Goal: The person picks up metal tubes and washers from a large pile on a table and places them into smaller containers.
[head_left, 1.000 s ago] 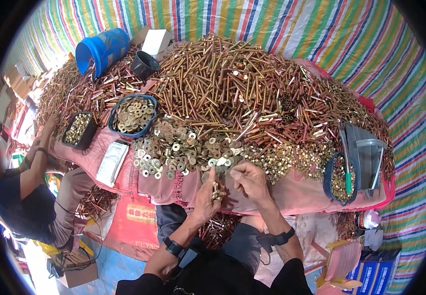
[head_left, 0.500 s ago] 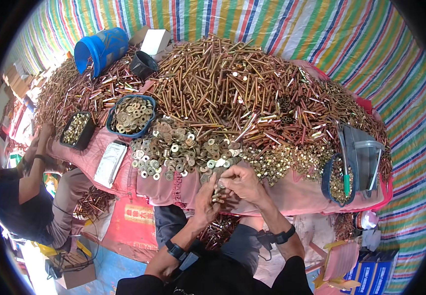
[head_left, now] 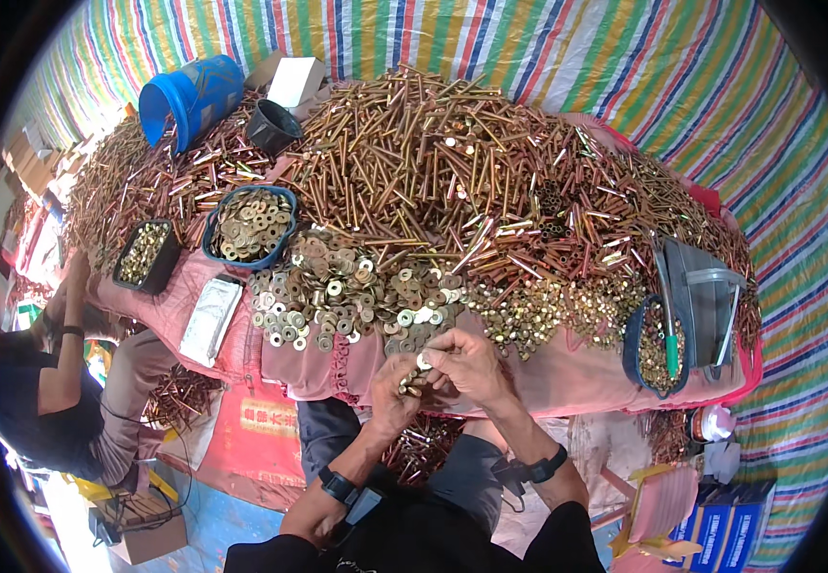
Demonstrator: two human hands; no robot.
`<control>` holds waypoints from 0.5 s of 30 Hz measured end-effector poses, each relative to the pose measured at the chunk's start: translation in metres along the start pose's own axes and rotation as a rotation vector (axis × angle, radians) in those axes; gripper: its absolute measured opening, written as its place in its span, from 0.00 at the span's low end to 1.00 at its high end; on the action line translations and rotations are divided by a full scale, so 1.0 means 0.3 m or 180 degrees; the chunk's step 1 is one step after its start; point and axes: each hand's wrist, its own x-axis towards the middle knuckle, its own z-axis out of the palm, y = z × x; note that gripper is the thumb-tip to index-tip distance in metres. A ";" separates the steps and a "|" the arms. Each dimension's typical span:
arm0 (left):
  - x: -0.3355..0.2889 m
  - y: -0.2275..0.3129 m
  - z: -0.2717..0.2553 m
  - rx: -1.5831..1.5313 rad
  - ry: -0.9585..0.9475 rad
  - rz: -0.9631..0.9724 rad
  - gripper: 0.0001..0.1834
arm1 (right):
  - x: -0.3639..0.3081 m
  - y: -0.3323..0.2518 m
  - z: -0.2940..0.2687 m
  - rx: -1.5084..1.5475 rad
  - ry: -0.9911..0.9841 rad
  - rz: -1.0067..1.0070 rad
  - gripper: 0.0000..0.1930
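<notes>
My left hand [head_left: 393, 393] is closed round several small brass-coloured metal pieces [head_left: 413, 384]; their exact kind is partly hidden by the fingers. Close against it, my right hand [head_left: 473, 367] pinches a round, shiny washer [head_left: 424, 362] between thumb and fingertips. Both hands meet over the front edge of the pink cloth-covered table. Just beyond them lies a heap of flat washers [head_left: 323, 291]. To its right spreads a band of small nuts [head_left: 557, 310]. Behind rises a big mound of long brass-coloured bolts [head_left: 414, 162].
Washers fill a blue basket [head_left: 212, 234]; nuts fill a black tray [head_left: 171, 267] and a basket [head_left: 635, 358] at right, beside a grey scoop bin [head_left: 686, 286]. A blue bucket [head_left: 213, 91] lies tipped on the mound. At far left another person [head_left: 42, 401] works.
My right hand has drawn slightly down toward me, and the washer at its fingertips now shows plainly. My left hand has lowered a little. The other person's hand has shifted slightly.
</notes>
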 end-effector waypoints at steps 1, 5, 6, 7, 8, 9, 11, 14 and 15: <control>0.004 -0.006 0.005 -0.0053 0.0075 -0.0002 0.28 | -0.006 -0.001 -0.003 -0.0034 0.0058 0.0032 0.13; 0.003 -0.028 0.017 -0.0815 0.0131 -0.0527 0.23 | 0.022 -0.015 -0.096 -0.1987 0.1043 -0.1267 0.09; -0.002 -0.029 0.015 -0.0584 0.0108 -0.0606 0.23 | 0.027 -0.022 -0.139 -0.2448 0.1279 -0.1418 0.08; -0.003 -0.031 0.014 -0.0496 0.0046 -0.0669 0.22 | 0.047 -0.034 -0.186 -0.2908 0.1521 -0.1575 0.08; -0.007 -0.030 0.010 -0.0483 -0.0011 -0.0772 0.22 | 0.063 -0.043 -0.229 -0.3384 0.1793 -0.1674 0.07; -0.009 -0.029 0.011 -0.0661 -0.0074 -0.0761 0.22 | 0.075 -0.049 -0.265 -0.3548 0.1710 -0.1582 0.07; -0.009 -0.025 0.011 -0.0789 -0.0140 -0.0902 0.22 | 0.102 -0.059 -0.321 -0.3902 0.1587 -0.1291 0.07; -0.002 -0.014 0.020 -0.0969 -0.0053 -0.0966 0.22 | 0.158 -0.069 -0.357 -0.4686 0.0901 -0.1145 0.11; -0.001 -0.008 0.023 -0.1066 -0.0003 -0.0993 0.22 | 0.175 -0.075 -0.360 -0.4932 0.0649 -0.1011 0.11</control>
